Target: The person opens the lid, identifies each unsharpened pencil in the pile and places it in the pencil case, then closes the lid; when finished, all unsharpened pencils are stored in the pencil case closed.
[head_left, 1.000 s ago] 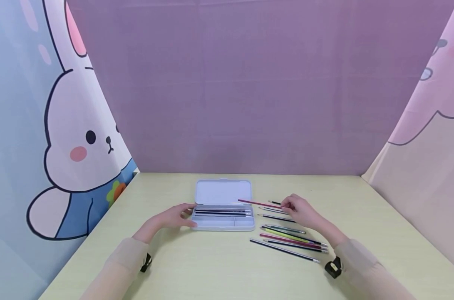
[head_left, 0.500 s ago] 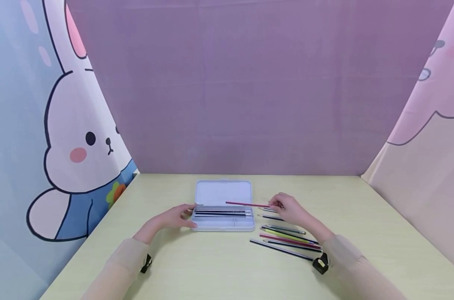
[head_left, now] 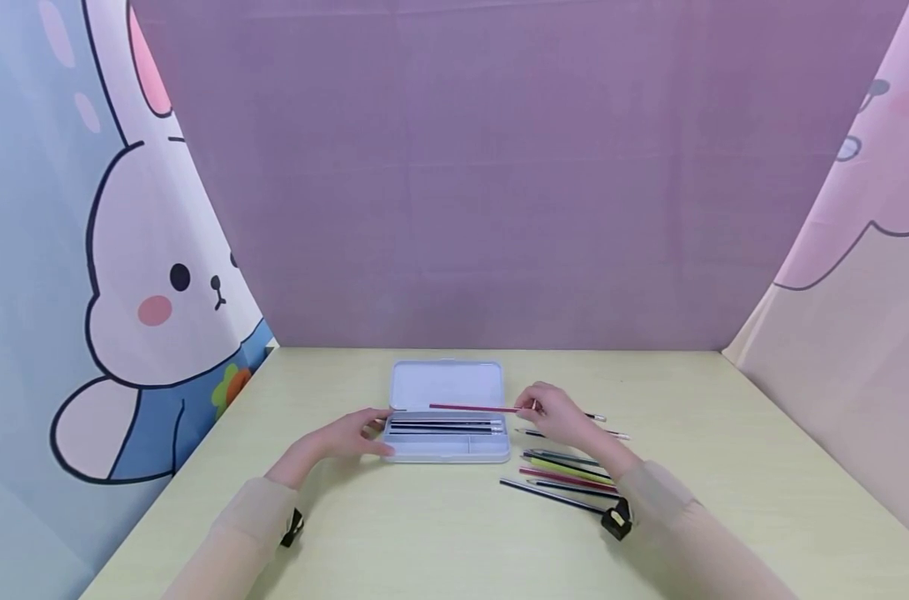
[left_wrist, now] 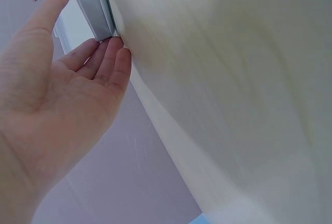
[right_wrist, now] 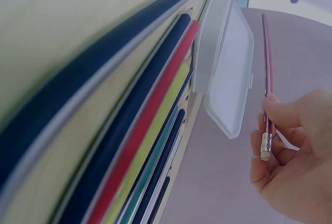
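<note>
The right hand [head_left: 562,417] pinches the red pencil [head_left: 469,407] near its eraser [right_wrist: 265,156], above the pencil case's [head_left: 447,457] hinge side; the left hand [head_left: 345,433] grips the case's left end. Best clear the case's right wall before lowering.

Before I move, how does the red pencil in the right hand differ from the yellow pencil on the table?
Pose: the red pencil is held up by the right hand; the yellow pencil lies on the table among other pencils.
Visible end: in the right wrist view, the red pencil's eraser shows; the yellow pencil's near end runs out of frame.
Shared: both are long and slim.
</note>
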`<state>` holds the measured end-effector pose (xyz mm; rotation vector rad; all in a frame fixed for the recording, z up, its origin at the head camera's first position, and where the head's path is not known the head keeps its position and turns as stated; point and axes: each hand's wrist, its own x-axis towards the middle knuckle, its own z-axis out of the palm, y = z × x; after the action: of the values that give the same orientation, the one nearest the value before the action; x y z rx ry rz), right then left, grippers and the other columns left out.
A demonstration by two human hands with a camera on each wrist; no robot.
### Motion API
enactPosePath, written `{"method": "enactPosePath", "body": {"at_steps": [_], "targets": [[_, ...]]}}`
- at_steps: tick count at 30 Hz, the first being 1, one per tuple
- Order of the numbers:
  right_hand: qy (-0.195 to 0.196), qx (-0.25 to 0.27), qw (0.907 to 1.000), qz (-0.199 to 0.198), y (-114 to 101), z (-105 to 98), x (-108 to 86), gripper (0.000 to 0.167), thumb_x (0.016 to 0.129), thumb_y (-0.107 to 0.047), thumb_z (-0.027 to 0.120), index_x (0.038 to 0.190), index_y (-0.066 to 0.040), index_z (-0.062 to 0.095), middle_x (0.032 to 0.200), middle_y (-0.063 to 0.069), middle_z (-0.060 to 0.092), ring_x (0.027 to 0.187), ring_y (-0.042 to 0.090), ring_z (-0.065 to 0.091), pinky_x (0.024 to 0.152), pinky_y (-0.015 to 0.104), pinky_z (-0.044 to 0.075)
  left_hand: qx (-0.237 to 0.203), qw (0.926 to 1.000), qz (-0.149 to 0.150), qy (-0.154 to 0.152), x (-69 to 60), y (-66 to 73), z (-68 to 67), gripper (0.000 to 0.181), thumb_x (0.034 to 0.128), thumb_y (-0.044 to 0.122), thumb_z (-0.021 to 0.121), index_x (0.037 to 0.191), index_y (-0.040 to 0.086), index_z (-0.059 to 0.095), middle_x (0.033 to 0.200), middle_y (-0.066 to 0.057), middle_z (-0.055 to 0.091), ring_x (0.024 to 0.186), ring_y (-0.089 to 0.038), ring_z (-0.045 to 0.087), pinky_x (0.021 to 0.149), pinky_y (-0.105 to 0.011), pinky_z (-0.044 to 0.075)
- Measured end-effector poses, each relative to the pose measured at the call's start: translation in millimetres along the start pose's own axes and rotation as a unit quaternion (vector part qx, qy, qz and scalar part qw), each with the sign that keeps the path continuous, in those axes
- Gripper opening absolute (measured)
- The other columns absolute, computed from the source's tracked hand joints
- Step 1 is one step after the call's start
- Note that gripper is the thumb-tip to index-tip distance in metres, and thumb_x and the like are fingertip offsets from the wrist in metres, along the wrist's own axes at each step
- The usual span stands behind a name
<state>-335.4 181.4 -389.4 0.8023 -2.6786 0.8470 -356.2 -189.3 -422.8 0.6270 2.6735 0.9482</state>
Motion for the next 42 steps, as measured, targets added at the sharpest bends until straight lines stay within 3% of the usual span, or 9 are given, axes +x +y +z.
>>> {"method": "enactPosePath", "body": {"at_steps": [14,27,42], "targets": [[-0.02,0.009,0.9992,-0.035,-8.3,15.3,12.4,0.004,0.086,-0.002,0.064,0.088,0.001,0.065,0.08,0.004,0.058,0.07,0.009,0.051,0.061,0.019,0.046,-0.004,0.9999,0.016,0.001,0.6,-1.0,-0.2,0.078,0.0794,0.031,0.075,0.141,-0.001,0.038,0.131,-0.018,0.051,0.115,-0.032,0.052,0.098,-0.047,0.044],[-0.064,-0.002,0.9979,0.006,-24.1,23.4,17.6,0.005,0.088,-0.003,0.063,0.091,-0.001,0.066,0.083,0.003,0.06,0.074,0.011,0.053,0.064,0.021,0.047,0.001,0.9999,0.012,-0.001,-0.6,1.5,0.3,0.079,0.0798,0.034,0.074,0.141,0.0,0.037,0.131,-0.017,0.051,0.115,-0.031,0.051,0.098,-0.047,0.044],[-0.09,-0.023,0.9951,-0.032,-22.5,33.4,29.7,0.006,0.087,-0.001,0.062,0.09,0.0,0.068,0.083,0.006,0.063,0.078,0.015,0.058,0.068,0.021,0.05,0.0,0.9999,0.012,0.0,-1.0,3.3,0.3,0.078,0.08,0.032,0.074,0.141,-0.001,0.037,0.132,-0.018,0.051,0.116,-0.032,0.051,0.099,-0.048,0.043]]}}
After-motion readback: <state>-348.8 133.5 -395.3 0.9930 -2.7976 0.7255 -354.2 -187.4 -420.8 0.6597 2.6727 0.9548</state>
